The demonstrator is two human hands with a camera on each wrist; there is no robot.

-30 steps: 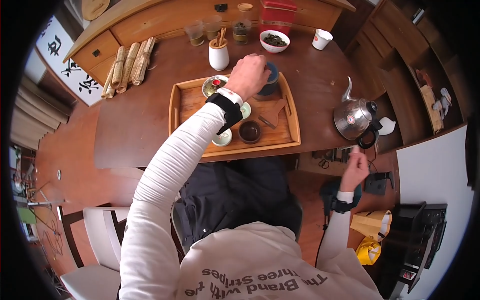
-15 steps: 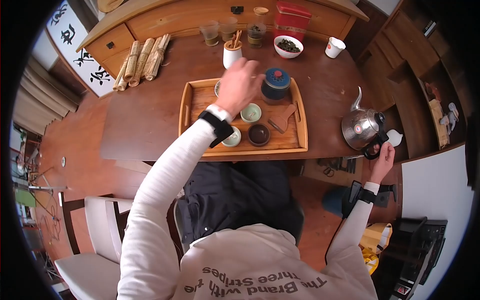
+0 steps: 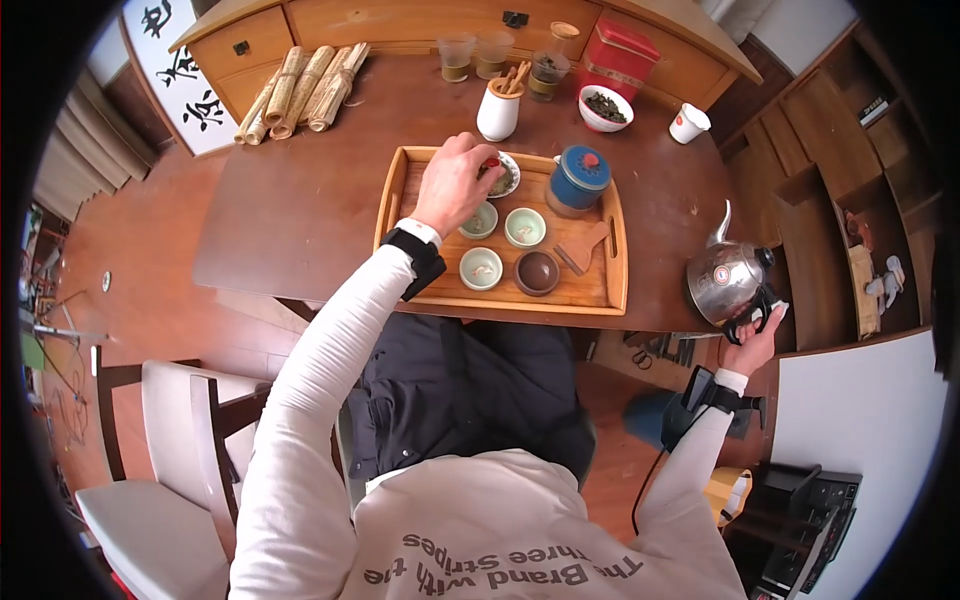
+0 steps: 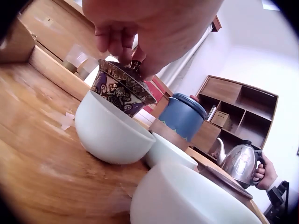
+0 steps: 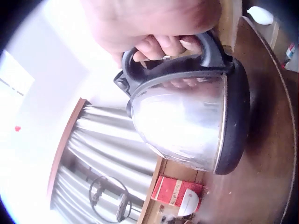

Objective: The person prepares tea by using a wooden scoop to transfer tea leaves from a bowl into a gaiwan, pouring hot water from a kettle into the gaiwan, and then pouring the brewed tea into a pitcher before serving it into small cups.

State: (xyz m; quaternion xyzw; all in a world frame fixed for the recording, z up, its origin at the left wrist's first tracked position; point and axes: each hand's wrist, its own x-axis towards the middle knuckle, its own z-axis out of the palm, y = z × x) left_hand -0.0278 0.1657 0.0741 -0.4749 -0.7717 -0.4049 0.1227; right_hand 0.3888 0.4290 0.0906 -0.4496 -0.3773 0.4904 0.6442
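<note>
My left hand [image 3: 450,186] pinches the red knob [image 3: 490,164] of a lidded bowl at the tray's back. In the left wrist view, the fingers of that hand [image 4: 152,35] hold the knob above the patterned bowl [image 4: 117,91], whose lid sits over it. Pale green cups [image 3: 525,227] stand close by, with a blue-lidded pot [image 3: 580,180] to the right. My right hand [image 3: 752,350] grips the black handle of a steel kettle [image 3: 722,280] at the table's right edge; the right wrist view shows the fingers curled round the handle [image 5: 217,51].
The wooden tray [image 3: 622,270] also holds a dark cup [image 3: 537,272] and a brown flat piece [image 3: 585,247]. Behind it are a white tool holder [image 3: 498,110], a bowl of leaves [image 3: 606,108], a red box [image 3: 620,58] and a paper cup [image 3: 690,123]. Bamboo rolls [image 3: 305,92] lie at back left.
My left hand has gone from over the blue-lidded pot leftwards to the lidded bowl and taken its knob. My right hand has risen to the kettle and closed round its handle.
</note>
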